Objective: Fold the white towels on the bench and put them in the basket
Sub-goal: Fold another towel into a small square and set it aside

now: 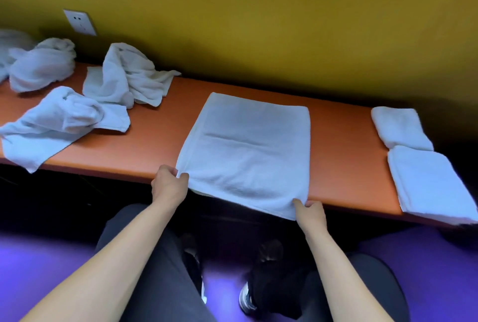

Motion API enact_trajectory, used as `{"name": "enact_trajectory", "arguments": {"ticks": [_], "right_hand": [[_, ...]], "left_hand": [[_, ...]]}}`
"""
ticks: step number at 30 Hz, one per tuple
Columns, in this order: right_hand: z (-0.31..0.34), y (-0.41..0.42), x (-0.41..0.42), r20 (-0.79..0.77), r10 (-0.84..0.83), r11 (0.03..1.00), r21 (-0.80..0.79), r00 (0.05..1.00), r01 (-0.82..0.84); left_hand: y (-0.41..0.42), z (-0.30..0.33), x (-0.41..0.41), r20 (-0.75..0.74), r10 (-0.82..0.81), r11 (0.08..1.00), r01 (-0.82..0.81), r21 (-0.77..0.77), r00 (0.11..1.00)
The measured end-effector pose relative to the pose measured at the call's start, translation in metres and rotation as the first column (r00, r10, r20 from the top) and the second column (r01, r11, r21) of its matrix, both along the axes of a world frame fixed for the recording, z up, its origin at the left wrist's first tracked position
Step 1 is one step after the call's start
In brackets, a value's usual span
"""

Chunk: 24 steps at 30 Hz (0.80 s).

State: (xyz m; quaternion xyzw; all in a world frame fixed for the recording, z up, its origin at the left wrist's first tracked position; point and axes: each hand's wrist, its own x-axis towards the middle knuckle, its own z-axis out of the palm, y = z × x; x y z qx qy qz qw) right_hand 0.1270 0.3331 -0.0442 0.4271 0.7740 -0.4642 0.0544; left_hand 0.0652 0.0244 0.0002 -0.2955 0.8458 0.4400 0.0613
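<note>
Far left, a crumpled white terry towel (42, 64) lay bunched at the back of the long orange padded surface (160, 140), partly cut off by the frame edge. Just in front of it, a second rumpled white towel (55, 124) sprawled toward the near edge, one corner hanging over. Beside these, a third unfolded white towel (126, 76) sat heaped near the mustard-yellow wall (258, 11), below a white wall socket (79, 22).

Centre: a flat white towel folded into a rectangle (245, 148) lay spread on the surface, far edge near the wall, near edge overhanging the front. Left hand (168, 187) had its fingers (181, 176) pinched on the near-left corner of this towel. Right hand (311, 214) had its fingers (298, 204) pinched on the near-right corner. Both forearms bare, reaching up from the bottom of the frame.

Right: two neatly folded white towels sat on the surface end, touching each other, the smaller folded towel (399, 126) farther back, the larger folded towel (429, 184) nearer and slightly over the front edge.

Below: dark trousers (155, 257), dark shoes (261, 283), purple-lit floor (38, 270). Basket not in view.
</note>
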Motion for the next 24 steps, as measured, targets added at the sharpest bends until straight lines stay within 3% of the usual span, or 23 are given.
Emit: {"name": "enact_trajectory", "arguments": {"ticks": [6, 10, 15, 21, 24], "right_hand": [[0.009, 0.005, 0.017, -0.151, -0.076, 0.993, -0.104, 0.986, 0.061], [0.031, 0.011, 0.034, -0.330, -0.133, 0.983, -0.165, 0.935, 0.081], [0.052, 0.022, 0.039, -0.417, -0.341, 0.894, -0.422, 0.842, 0.153], [0.080, 0.028, 0.027, -0.461, -0.411, 0.768, -0.640, 0.786, 0.026], [0.084, 0.037, 0.015, -0.533, -0.322, 0.802, -0.593, 0.783, -0.074]], "left_hand": [[-0.011, 0.012, 0.016, -0.122, 0.036, 0.994, -0.022, 0.110, 0.992], [-0.013, 0.014, 0.034, -0.174, 0.057, 0.953, -0.002, 0.304, 0.983], [-0.014, 0.014, 0.046, -0.120, 0.123, 0.866, -0.048, 0.498, 0.985], [-0.017, 0.034, 0.041, -0.098, 0.141, 0.709, -0.031, 0.705, 0.985], [-0.024, 0.036, 0.032, -0.184, 0.071, 0.669, 0.090, 0.738, 0.980]]}}
